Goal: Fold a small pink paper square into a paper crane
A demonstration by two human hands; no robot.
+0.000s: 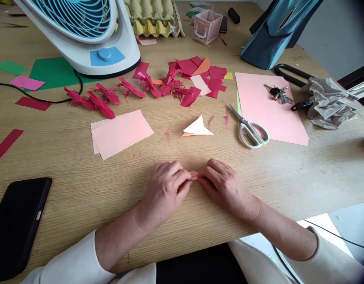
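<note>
Pink paper [194,175], pinched between both hands' fingers [188,176]

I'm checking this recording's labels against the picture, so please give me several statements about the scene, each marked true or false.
1. The left hand and right hand both hold one small folded piece of pink paper. True.
2. The white-handled metal scissors stand upright in the pink plastic box. False: they lie flat, partly over the large pale pink sheets.
3. A metal bunch of keys lies on those sheets. True.
4. The blue-and-white plastic fan stands at the right end of the wooden table. False: it stands on the left half, behind folded dark red paper pieces.
</note>
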